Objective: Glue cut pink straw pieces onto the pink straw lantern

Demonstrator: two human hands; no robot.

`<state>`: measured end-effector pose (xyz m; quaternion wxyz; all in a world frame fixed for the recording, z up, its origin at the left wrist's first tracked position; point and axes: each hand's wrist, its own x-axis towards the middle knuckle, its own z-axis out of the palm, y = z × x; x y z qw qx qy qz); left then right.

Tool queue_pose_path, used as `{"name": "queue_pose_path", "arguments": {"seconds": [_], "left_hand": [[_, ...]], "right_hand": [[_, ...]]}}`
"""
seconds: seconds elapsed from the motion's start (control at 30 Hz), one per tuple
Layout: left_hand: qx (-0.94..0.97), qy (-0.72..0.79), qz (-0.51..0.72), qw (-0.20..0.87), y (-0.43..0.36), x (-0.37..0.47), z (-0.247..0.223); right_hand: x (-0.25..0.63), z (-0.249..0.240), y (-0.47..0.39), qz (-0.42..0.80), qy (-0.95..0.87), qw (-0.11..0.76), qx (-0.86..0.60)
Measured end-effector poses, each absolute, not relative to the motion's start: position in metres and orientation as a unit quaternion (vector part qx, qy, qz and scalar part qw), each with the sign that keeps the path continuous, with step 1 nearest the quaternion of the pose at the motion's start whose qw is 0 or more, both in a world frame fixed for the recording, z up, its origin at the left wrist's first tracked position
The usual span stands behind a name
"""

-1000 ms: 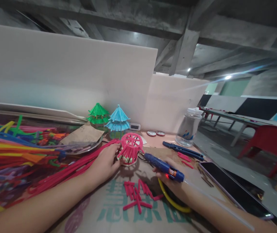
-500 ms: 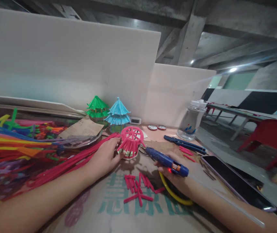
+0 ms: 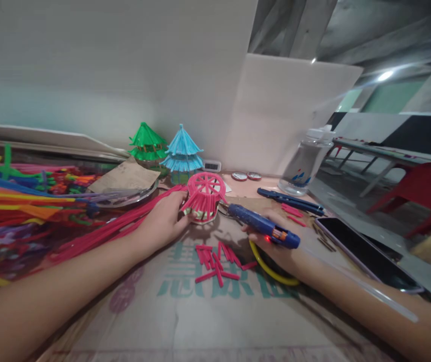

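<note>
In the middle of the surface, toward its far edge: The pink model stands there, with a round top like a wheel and pink strips going down its side.
Left hand: Its fingers are clamped on the left side of the pink model, with the thumb low down.
Right hand: Its fingers are wrapped around the blue glue gun. The tip points at the right side of the pink model; I cannot tell if they touch. A small red light shines on the gun.
Short pink bits: They lie in a messy pile between the two arms, nearer the near edge than the pink model.
Yellow loop: It curves out from under the right hand.
Far edge: The green model and blue model stand side by side, near two round tins.
Far right corner: A clear bottle stands near the dark blue cutter.
Right edge: A phone lies flat.
Left edge: Lots of bright fuzzy sticks lie in heaps.
</note>
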<state>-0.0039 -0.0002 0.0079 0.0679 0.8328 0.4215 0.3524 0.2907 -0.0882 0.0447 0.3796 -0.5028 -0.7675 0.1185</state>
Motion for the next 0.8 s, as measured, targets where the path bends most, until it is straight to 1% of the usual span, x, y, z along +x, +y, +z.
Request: {"name": "queue_pose_path", "arguments": {"seconds": [0.17,0.43,0.63,0.8], "left_hand": [[0.837,0.417,0.347,0.068,0.000,-0.005,0.009],[0.838,0.419,0.344,0.063,-0.003,-0.004,0.013],[0.842,0.414,0.340,0.062,-0.002,-0.004,0.012],[0.841,0.418,0.339,0.064,-0.003,-0.003,0.014]], "right_hand": [[0.292,0.038,-0.087,0.059,-0.763,0.419,-0.488],[0.289,0.049,-0.092,0.073,-0.769,0.402,-0.492],[0.287,0.050,-0.096,0.066,-0.748,0.415,-0.514],[0.285,0.052,-0.100,0.063,-0.743,0.396,-0.535]]}}
